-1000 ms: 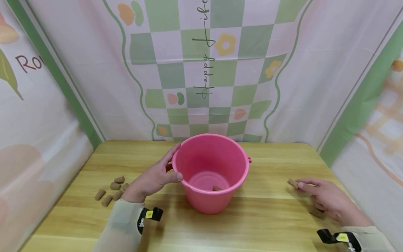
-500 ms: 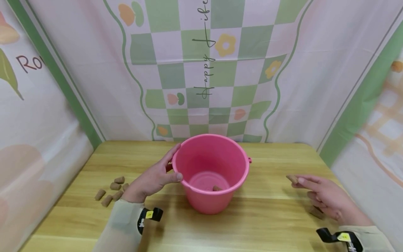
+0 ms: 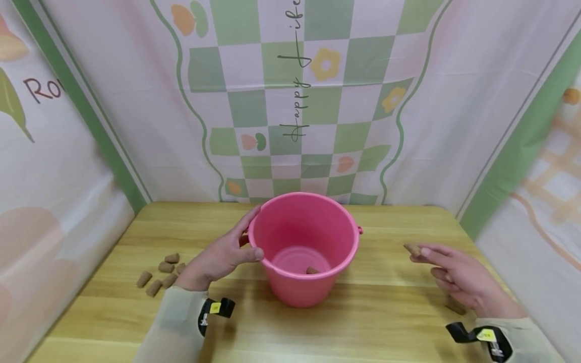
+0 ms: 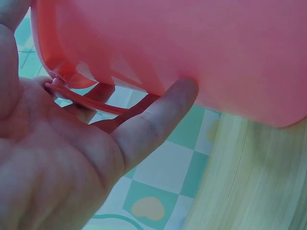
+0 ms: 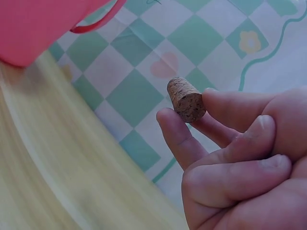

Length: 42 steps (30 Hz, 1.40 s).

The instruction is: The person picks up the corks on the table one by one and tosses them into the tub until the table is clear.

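A pink bucket (image 3: 301, 292) stands upright in the middle of the table, with one brown cork (image 3: 312, 270) visible inside. My left hand (image 3: 220, 259) holds the bucket's left side, thumb at the rim and fingers spread along the outer wall. In the left wrist view the bucket's handle (image 4: 88, 101) passes beside the palm. Over the table's right side, my right hand (image 3: 467, 277) pinches a tapered cork stopper (image 5: 188, 101) between thumb and fingertips, its other fingers curled in. Below that hand, another cork (image 3: 455, 305) lies on the table, partly hidden.
Several loose corks (image 3: 167, 267) lie on the left of the wooden table (image 3: 386, 322), some close behind the left forearm. A checkered cloth (image 3: 317, 106) hangs along the table's back edge. More printed cloth hangs at both sides.
My right hand has lifted slightly and moved left toward the bucket, carrying the cork stopper. The left hand and the bucket have stayed in place.
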{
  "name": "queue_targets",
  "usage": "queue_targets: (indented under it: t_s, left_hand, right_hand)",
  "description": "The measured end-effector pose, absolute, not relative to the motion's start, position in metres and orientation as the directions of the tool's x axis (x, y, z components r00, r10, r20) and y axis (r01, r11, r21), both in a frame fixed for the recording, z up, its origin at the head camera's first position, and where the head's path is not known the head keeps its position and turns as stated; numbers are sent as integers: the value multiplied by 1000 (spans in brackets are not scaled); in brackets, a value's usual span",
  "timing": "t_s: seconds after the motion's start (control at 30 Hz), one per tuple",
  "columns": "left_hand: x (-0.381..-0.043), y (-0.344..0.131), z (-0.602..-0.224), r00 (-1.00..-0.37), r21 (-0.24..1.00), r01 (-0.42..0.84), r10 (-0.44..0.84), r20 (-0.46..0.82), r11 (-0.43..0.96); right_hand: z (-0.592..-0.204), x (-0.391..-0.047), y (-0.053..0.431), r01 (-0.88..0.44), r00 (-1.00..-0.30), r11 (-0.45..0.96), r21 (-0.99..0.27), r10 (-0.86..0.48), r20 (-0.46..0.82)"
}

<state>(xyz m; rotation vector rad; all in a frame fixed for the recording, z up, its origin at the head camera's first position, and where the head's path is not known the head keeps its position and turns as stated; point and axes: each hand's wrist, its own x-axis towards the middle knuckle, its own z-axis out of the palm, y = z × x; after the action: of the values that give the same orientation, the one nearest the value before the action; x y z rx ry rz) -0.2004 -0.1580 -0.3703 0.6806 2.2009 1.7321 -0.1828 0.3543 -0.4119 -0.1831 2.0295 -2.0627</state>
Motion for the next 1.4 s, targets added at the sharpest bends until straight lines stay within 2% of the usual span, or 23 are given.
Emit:
queue_targets:
  t_s: [0.7,0.87,1.2,1.4]
  left_hand:
    - [-200,-156,-369,-857,966,187,510,72,178]
    - [-200,-156,-370,-858,967,185,508,71,177]
    - [-200,-157,-370,-851,964,202,518,86,171]
    - [-200,-157,-370,-845,967,205,527,96,153]
  right_hand:
    - [-390,-185,330,59,-952,-93,-994,-304,-28]
    - [-385,-186,324,60,-943,-153,-986,-331,-6]
    - [-368,-190,309,22,-930,-169,-985,-364,41]
    - [-358,-194,299,-46,-912,-182,-982,-394,116]
